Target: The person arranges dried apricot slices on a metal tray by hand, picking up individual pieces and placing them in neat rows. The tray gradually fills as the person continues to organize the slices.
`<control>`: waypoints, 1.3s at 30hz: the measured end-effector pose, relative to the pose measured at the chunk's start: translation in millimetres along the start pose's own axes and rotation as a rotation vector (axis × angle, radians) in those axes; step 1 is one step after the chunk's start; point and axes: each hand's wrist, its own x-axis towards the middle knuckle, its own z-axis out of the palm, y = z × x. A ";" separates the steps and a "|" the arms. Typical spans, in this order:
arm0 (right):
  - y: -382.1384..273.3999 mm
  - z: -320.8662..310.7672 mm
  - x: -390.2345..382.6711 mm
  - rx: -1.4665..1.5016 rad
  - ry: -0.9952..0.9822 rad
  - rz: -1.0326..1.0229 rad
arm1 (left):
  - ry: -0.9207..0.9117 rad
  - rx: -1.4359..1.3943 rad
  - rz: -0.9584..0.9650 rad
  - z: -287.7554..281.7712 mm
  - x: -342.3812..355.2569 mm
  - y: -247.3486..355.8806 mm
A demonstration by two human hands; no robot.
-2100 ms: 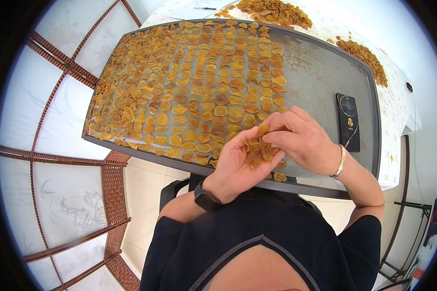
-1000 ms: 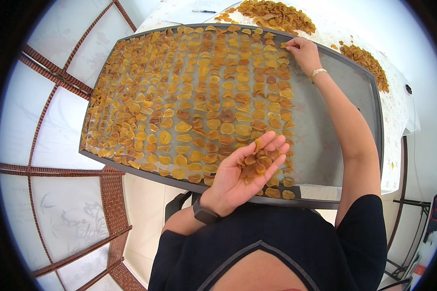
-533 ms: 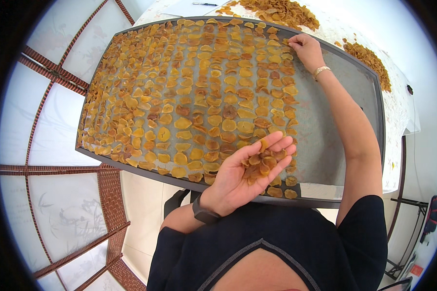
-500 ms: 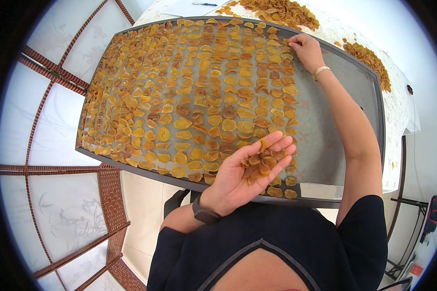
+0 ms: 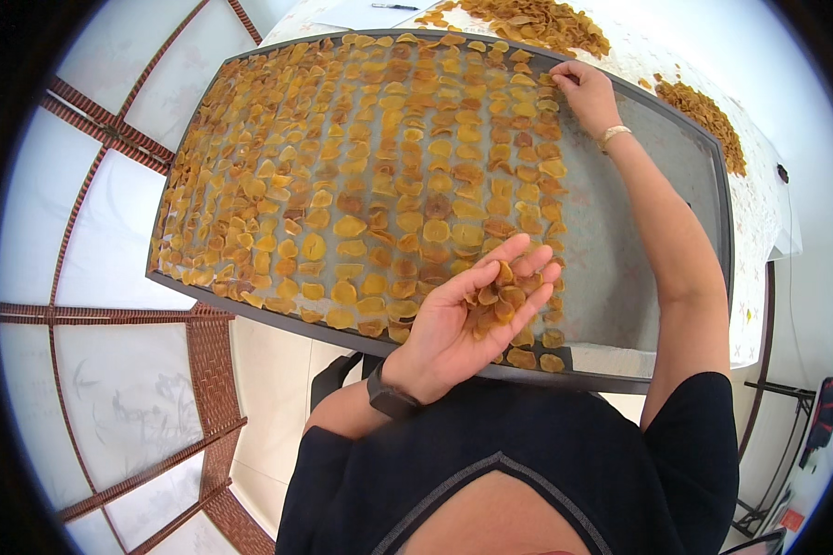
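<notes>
I have bare tray (image 5: 597,222) right of the slice rows (image 5: 437,230), left hand (image 5: 449,328) cupped open under loose slices (image 5: 502,301), right hand (image 5: 588,97) pinched near the far edge, hold unclear, previously at left palm

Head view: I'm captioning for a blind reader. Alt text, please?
A person's left hand cups amber slices; the right hand is near the far edge of a dark-framed tray mostly covered with slice rows. Two slice piles lie beyond it.
</notes>
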 end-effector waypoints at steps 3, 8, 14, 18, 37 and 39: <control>-20.1 -16.0 -8.9 0.090 -0.030 0.054 | -0.010 -0.024 0.029 -0.1 0.0 -2.3; -75.5 -55.3 -50.8 0.334 -0.200 0.034 | -0.056 -0.086 0.044 4.3 -2.6 -6.7; -148.0 -102.7 -127.6 0.464 -0.429 -0.104 | -0.138 -0.070 0.068 4.7 -4.5 -18.2; -171.0 -115.0 -168.1 0.470 -0.482 -0.368 | -0.122 -0.093 0.066 2.2 -4.7 -24.2; -213.4 -98.3 -201.8 0.192 -0.545 -0.670 | -0.148 0.171 0.116 3.1 -8.4 -40.3; -210.8 -99.5 -201.4 0.264 -0.569 -0.595 | -0.141 0.152 0.116 2.7 -8.8 -39.6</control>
